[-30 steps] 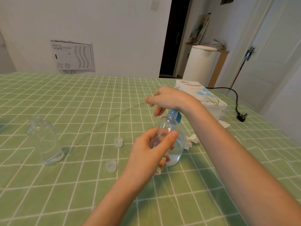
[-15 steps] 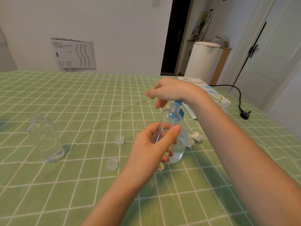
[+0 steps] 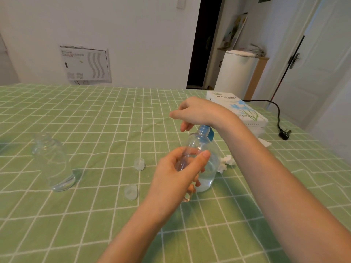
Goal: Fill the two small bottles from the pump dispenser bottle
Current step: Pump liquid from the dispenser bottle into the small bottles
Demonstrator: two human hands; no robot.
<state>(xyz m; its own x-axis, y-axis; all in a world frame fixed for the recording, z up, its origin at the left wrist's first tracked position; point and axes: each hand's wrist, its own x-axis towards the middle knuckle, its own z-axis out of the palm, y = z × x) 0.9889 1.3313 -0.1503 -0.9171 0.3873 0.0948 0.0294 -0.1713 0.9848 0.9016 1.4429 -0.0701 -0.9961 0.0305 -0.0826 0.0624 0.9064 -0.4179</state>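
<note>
At bench centre: pump dispenser bottle (image 3: 206, 158) upright, long axis vertical, blue pump head up, clear, liquid low inside. Your right hand (image 3: 197, 112) on pump head, fingers curled; exact grip hidden. Your left hand (image 3: 176, 173) closed round small clear bottle (image 3: 185, 166), tilted, mouth toward pump. Second clear bottle (image 3: 53, 164) at 9 o'clock, upright, uncapped. Two loose caps (image 3: 139, 164) (image 3: 131, 192) between. One tissue box (image 3: 239, 112) at 1 o'clock.

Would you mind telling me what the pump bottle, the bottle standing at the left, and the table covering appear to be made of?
Pump bottle: clear glossy plastic, probably; see-through wall, blue pump collar.
Left bottle: transparent, thick-looking base; glass or hard plastic, unclear.
Table covering: green checked cloth, matte, with soft creases; likely fabric, possibly vinyl.
</note>
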